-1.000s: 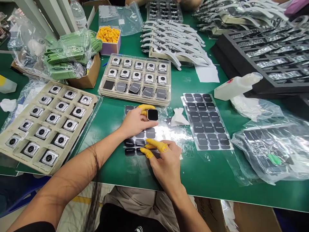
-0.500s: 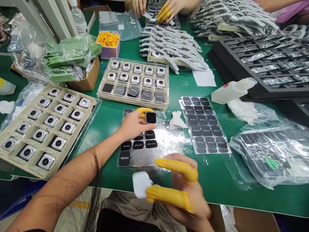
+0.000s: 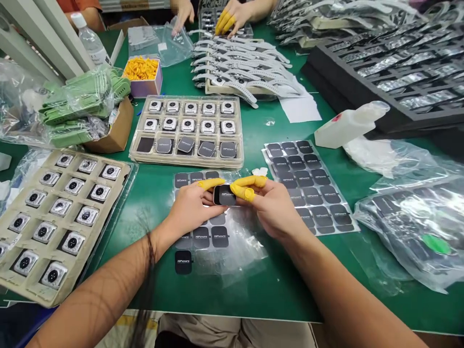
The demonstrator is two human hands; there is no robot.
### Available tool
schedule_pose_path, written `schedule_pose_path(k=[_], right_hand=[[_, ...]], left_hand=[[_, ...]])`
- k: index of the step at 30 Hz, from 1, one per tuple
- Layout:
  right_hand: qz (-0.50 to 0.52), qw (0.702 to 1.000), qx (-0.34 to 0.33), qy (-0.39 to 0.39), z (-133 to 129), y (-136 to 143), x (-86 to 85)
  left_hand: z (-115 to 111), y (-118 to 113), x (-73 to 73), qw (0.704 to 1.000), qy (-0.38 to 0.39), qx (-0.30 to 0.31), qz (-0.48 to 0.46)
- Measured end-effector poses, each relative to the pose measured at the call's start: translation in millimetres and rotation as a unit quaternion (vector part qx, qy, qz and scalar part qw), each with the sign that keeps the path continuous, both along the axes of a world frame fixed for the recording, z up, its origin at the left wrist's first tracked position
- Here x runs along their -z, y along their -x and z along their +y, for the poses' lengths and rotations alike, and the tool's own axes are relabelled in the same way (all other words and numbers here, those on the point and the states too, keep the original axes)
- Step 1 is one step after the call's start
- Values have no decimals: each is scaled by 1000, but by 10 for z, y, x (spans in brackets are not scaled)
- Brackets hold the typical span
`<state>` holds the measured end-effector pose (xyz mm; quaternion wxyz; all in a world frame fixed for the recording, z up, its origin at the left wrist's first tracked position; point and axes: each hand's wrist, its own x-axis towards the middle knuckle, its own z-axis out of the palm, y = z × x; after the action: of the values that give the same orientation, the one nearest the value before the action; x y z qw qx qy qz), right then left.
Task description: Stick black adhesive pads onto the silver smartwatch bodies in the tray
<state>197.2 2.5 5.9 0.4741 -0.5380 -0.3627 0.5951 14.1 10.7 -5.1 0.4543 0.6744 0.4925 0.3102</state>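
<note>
My left hand (image 3: pixel 195 200), a yellow finger cot on one finger, grips a small square watch body (image 3: pixel 217 195) by its left side. Against the watch's screen lies a black screen film (image 3: pixel 227 194) with white lettering. My right hand (image 3: pixel 266 198), with yellow cots on thumb and finger, pinches this film at its right edge. Whether the film is stuck down I cannot tell. Beneath both hands is a clear sheet of black films (image 3: pixel 201 238), one loose-looking film (image 3: pixel 183 262) at its lower left corner. A crumpled white tissue (image 3: pixel 260 172) shows behind my right hand.
Trays of watch bodies stand at left (image 3: pixel 34 232) and behind my hands (image 3: pixel 186 161). Another film sheet (image 3: pixel 312 179) lies right, near a white bottle (image 3: pixel 342 129). A box of yellow finger cots (image 3: pixel 150 87) and strapped watches (image 3: pixel 239 65) stand farther back. A co-worker's hands (image 3: pixel 232 18) work opposite.
My right hand has moved up and forward, bringing a square film, its white side showing earlier, to the watch in my left hand. The co-worker's bare hand has shifted left onto a plastic bag.
</note>
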Motion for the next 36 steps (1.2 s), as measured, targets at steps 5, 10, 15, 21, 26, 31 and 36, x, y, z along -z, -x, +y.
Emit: schedule_pose_path(k=[5,10,15,21,26,31,36], right_hand=[[23,1000,2,11,-15,34,54],[9,1000,2,2,0,43,59],[0,1000,3,11,-15,43,40],[-4,1000,-1,9,-31,42,48],[-2,1000,-2,9,-27,36,55],[-13,1000,0,6,-26,34,54],[-40,999,-14,-14,-37,55,73]], left_hand=[[-14,-19,1,1000,3,-10,3],[-14,-24,-12,1000,4,-10,4],[-18,-26,-32,1000,11,-13,9],[-22,-29,-42,1000,18,-11,6],[-25,-34,-56,1000,12,-9,12],[-23,-32,-55,1000,13,-9,18],[-17,-31,-61,999,13,-11,31]])
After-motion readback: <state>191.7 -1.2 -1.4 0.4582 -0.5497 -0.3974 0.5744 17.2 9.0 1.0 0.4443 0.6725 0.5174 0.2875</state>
